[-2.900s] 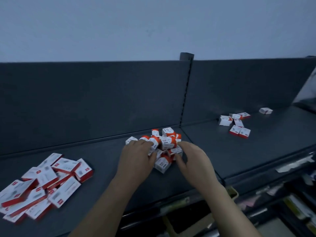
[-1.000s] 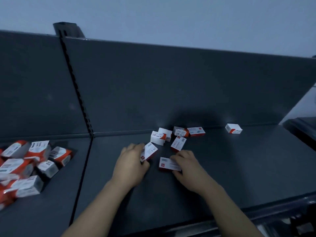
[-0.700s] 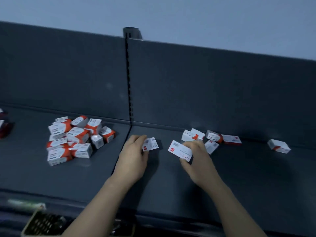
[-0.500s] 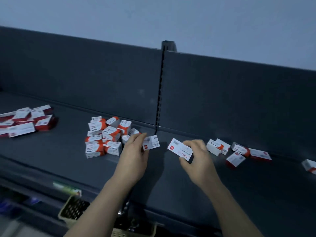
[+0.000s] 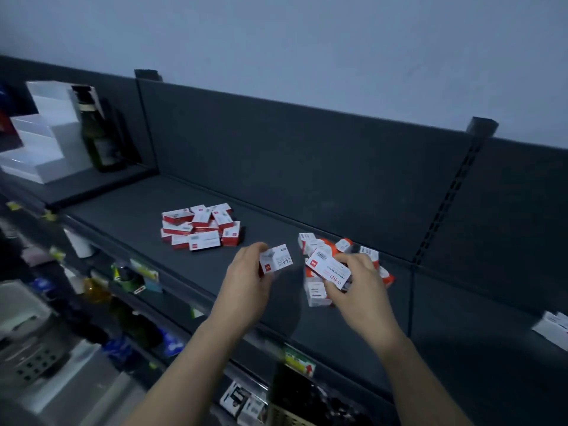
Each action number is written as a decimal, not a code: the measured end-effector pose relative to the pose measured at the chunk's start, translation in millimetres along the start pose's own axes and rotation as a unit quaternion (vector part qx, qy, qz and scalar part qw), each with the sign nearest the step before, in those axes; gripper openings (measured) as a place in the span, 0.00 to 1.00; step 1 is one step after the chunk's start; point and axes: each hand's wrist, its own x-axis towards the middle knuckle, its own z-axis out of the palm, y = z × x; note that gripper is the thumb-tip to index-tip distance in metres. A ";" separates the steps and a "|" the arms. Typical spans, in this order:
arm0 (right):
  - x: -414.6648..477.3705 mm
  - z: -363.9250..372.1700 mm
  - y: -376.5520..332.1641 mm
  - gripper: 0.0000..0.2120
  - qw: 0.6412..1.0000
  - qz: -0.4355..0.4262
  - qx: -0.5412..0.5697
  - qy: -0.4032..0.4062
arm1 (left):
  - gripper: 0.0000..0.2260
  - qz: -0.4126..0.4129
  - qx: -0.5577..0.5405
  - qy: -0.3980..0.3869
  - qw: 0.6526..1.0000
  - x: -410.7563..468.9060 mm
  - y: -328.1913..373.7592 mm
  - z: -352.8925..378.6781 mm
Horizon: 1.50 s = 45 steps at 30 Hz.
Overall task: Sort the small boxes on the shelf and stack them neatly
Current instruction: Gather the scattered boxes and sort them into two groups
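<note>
Clearly, in the head view, you were in the carrying part of the sorting step, with a box in each hand above the dark shelf [image 5: 129, 216]. Your left hand [image 5: 246, 290] had its grip closed on a small white box [image 5: 275, 258], thumb and fingers pinching its edges, the printed face turned up and a red mark at one corner. Your right hand [image 5: 358, 290] had its grip closed on a longer white box [image 5: 328, 267] with a barcode and a red tag, held tilted just above the orange-and-white pile [image 5: 335, 259]. That pile lay loose and jumbled on the shelf under and behind your right hand. Farther left, well apart from both hands, the red-and-white pile [image 5: 199, 230] lay flat but unaligned, boxes overlapping at odd angles. One more box [image 5: 553, 329] sat at the right edge, only partly visible.

Neither held box touched the shelf. Both carried red marks rather than orange, so I judged they belonged with the red-and-white pile, though the blur left that uncertain. The next move, as I read it, called for carrying both leftward, setting them flat, then squaring edges. No neat stack existed yet, so most of the task remained.
</note>
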 end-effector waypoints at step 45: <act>217.0 250.8 -37.6 0.09 0.989 0.094 -0.042 -0.110 | 0.13 0.024 0.230 0.021 0.973 198.5 -197.1 -61.4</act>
